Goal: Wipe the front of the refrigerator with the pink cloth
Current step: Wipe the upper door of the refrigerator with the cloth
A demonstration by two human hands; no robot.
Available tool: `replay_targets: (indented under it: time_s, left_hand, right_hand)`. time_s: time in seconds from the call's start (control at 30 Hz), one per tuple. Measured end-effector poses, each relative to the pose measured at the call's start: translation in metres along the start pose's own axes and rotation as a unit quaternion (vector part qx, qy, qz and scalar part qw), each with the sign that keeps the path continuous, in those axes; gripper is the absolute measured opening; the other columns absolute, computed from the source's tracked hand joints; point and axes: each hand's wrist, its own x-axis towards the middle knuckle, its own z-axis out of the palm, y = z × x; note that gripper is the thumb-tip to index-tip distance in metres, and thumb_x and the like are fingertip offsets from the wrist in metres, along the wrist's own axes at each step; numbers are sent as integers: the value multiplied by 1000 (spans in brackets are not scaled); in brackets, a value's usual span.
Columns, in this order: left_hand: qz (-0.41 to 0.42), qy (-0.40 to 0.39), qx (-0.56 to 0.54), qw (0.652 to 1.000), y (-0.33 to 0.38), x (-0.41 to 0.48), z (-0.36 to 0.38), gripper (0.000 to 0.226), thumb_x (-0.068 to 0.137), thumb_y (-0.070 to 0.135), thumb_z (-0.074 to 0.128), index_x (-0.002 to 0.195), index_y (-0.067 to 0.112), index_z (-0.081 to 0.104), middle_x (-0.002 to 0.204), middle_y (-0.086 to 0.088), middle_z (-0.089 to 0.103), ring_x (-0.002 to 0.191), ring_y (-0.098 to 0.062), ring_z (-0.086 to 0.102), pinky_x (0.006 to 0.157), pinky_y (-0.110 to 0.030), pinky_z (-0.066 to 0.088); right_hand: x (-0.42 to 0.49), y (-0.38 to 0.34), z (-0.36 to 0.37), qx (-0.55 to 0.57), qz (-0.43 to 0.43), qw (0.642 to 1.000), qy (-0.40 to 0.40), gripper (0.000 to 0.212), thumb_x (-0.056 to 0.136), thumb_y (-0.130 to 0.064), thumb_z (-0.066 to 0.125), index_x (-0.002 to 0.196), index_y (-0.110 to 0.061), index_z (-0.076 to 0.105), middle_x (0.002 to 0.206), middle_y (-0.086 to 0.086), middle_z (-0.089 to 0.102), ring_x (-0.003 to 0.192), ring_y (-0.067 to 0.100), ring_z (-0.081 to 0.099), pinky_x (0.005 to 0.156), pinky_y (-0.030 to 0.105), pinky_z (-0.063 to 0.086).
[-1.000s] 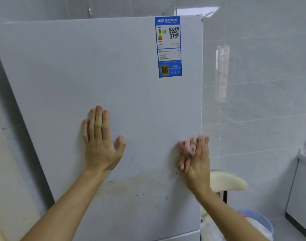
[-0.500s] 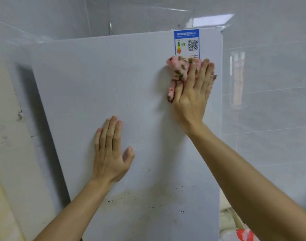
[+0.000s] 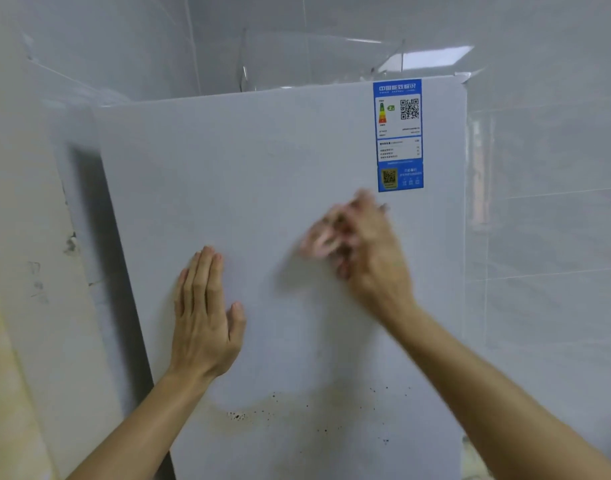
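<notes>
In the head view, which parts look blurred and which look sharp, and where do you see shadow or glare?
Head view: the right hand and the pink cloth are smeared by motion blur; the left hand, flat on the refrigerator, is sharp, as is the blue label; a dark shadow band runs along the refrigerator's left edge; a bright light reflection shows on the wall tiles above it.

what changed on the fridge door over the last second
The right hand swept the pink cloth from low at the door's right edge up to the sticker, then back down and left to just below it; it is blurred with motion. The left hand stayed flat on the door, and the brown stain remains.
</notes>
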Motion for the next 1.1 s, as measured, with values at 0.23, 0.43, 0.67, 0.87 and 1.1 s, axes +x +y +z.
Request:
replay_targets:
  time_s: [0.23, 0.43, 0.67, 0.87, 1.1]
  left_hand:
    - [17, 5, -7, 1000, -7, 2, 4, 71, 99, 25, 40, 162, -1, 19, 172, -17, 17, 161, -29, 16, 132, -49, 11]
    - [9, 25, -35, 999, 0, 2, 7, 73, 90, 14, 40, 159, -8, 25, 169, -23, 22, 159, -38, 20, 129, -56, 17]
    - [15, 5, -50, 999, 4, 0, 0, 67, 97, 23, 38, 158, -5, 33, 169, -20, 24, 159, -36, 18, 131, -49, 13]
    - [82, -95, -172, 977, 28, -8, -21, 62, 105, 49, 41, 145, 4, 55, 152, -7, 53, 148, -22, 42, 123, -38, 32]
    - [-264, -182, -478, 818, 49, -1, -67, 17, 98, 31, 72, 112, 20, 73, 102, 2, 78, 98, -19, 75, 90, -41, 61]
  right_hand:
    - [56, 9, -5, 67, 232, 964, 108, 67, 84, -13, 48, 148, 3, 41, 167, 34, 20, 154, 50, 24, 124, 68, 17]
    - [-45, -68, 35, 19, 22, 997, -68, 62, 109, -41, 37, 158, -3, 40, 169, 21, 24, 160, 41, 18, 132, 53, 12]
    - [-96, -77, 24, -14, -81, 985, -155, 49, 109, -15, 50, 158, -10, 45, 171, 11, 28, 161, 28, 21, 129, 46, 26]
    - [-58, -101, 4, 94, 47, 992, -65, 29, 104, -25, 54, 123, -8, 67, 126, 5, 69, 121, 25, 62, 104, 40, 46]
    - [-25, -117, -33, 260, 207, 897, -293, 70, 84, -46, 84, 141, -31, 48, 110, -17, 60, 96, -1, 57, 87, 16, 48]
